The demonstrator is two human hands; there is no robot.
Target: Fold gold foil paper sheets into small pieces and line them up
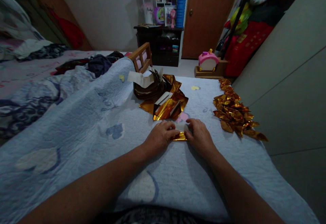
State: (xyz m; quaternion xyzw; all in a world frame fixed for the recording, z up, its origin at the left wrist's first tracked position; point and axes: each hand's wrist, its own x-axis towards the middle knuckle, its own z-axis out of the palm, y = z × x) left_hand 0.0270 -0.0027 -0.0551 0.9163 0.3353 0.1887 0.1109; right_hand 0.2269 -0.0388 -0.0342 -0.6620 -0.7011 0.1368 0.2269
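Note:
On the quilted bed cover, both my hands grip one small sheet of gold foil paper (180, 137), its near edge turned up gold and its pale side showing behind. My left hand (161, 136) has its fingers curled on the sheet's left end. At the right end, my right hand (200, 136) pinches it with thumb and fingers. Just beyond lie loose gold foil sheets (169, 107) with pale backs. Behind them sits a thick curled stack of paper (146, 90). A pile of folded gold foil pieces (234, 110) lies along the bed's right edge.
The light blue quilt (102, 163) covers the bed and rises in a ridge on the left. Crumpled clothes (99, 64) lie beyond it. A pink toy (208, 61) rests at the bed's far end, before a dark cabinet (159, 44) and a brown door (203, 17).

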